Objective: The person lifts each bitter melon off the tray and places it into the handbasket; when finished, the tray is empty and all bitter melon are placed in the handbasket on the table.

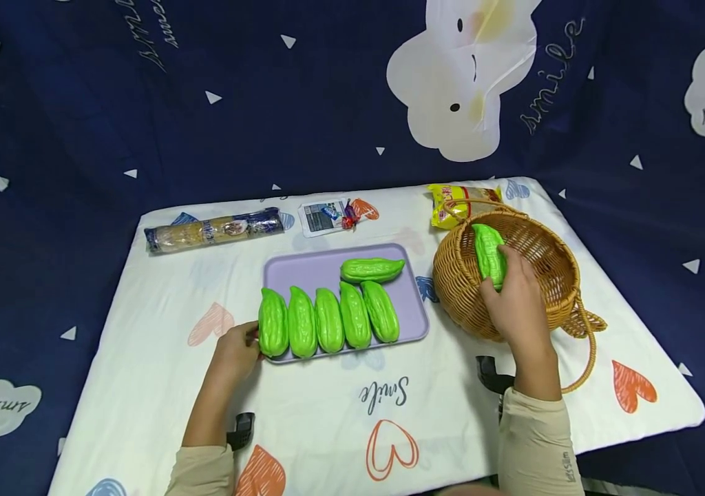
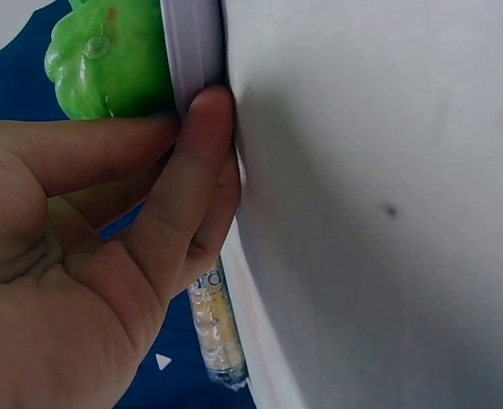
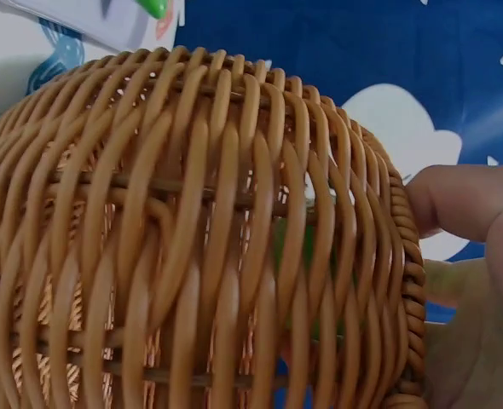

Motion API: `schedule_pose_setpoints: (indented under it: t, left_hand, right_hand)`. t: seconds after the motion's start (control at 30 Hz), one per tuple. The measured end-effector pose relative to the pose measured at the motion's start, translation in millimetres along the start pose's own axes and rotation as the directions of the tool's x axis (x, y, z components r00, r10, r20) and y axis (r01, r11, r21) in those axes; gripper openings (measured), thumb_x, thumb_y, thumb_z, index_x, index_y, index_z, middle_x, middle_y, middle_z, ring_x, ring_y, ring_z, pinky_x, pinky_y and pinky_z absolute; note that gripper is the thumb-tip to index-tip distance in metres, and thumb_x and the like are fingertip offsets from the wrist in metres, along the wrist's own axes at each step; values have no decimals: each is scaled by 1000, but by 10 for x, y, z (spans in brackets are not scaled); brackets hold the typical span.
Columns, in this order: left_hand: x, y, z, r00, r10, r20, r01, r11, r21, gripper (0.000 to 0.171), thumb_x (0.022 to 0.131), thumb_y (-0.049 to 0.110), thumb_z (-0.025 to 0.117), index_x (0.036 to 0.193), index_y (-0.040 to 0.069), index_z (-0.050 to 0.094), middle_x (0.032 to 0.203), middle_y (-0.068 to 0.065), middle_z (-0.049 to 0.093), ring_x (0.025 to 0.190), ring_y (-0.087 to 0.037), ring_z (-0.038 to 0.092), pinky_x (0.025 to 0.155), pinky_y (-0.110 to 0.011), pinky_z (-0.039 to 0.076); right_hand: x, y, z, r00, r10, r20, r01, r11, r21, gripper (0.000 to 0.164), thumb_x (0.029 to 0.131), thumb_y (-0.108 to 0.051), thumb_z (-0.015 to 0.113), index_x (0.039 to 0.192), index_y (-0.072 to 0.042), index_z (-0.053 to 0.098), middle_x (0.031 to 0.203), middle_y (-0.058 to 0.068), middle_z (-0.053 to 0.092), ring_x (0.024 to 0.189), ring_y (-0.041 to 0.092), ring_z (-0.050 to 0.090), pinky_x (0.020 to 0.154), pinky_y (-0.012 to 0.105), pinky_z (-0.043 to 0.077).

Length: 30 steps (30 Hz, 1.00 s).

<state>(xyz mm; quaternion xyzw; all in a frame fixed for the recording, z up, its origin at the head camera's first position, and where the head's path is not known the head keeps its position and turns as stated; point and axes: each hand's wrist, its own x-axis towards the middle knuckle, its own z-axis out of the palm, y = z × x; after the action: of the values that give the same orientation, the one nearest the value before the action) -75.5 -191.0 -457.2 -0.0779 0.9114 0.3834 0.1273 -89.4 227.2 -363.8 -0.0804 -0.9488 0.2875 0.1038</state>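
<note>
My right hand [image 1: 517, 300] grips a green bitter melon [image 1: 487, 249] by its near end, within the mouth of a round wicker basket [image 1: 460, 296]. In the right wrist view the basket's woven wall [image 3: 209, 213] hides most of that melon and part of the hand. My left hand [image 1: 237, 353] pinches the left edge of a lilac tray [image 1: 287, 269], fingertips at its rim in the left wrist view. Five more bitter melons [image 1: 329, 320] stand side by side along the tray's near side, and another melon [image 1: 372, 269] lies crosswise behind them.
A long pack of noodles [image 1: 213, 232] lies at the back left. Behind the tray is a flat white packet [image 1: 323, 218] with a small red-and-blue wrapped item [image 1: 349, 215]. A yellow food bag [image 1: 445, 205] sits behind the basket, whose looped handle [image 1: 591, 351] hangs right.
</note>
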Motion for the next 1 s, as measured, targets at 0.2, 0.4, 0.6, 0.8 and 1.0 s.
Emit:
schedule_pose_setpoints:
  t: [0.2,0.4,0.6,0.8,1.0]
  left_hand:
    - [7,-19,24,1000,15,-5,-15,1000,-13,41,93,-4,47,133,-12,50,105,-21,65,74,-18,63,66,-29,50]
    - [6,-29,23,1000,22,-13,-22,1000,-9,41,92,-4,47,132,-12,51,103,-21,65,73,-18,63,65,-29,49]
    - [2,-21,4,999,31,-17,-31,1000,0,41,92,-4,47,131,-11,52,102,-20,66,71,-16,63,64,-28,48]
    - [-4,-20,2,999,28,-19,-28,1000,-7,41,92,-4,47,131,-11,52,101,-20,66,71,-17,63,64,-28,48]
    - [0,-19,14,999,31,-16,-32,999,-20,41,92,-4,47,132,-11,51,103,-21,66,71,-17,64,65,-29,50]
  right_hand:
    - [19,12,-43,998,-5,65,6,1000,-11,64,91,-15,51,150,-4,29,139,31,41,111,45,48,85,61,40]
    - [69,20,-68,994,-6,110,6,1000,-5,66,91,-14,51,151,-5,27,140,33,39,113,47,46,86,61,39]
    - [88,31,-72,988,20,150,-21,1000,2,66,94,-20,49,154,-9,22,146,31,34,121,49,43,90,64,38]
    - [82,30,-65,987,26,160,-27,1000,9,66,97,-25,47,155,-13,19,153,29,26,134,54,29,100,70,29]
    - [-66,-177,67,988,-139,-65,143,988,56,55,92,-11,58,144,-5,42,145,24,41,133,44,38,105,60,32]
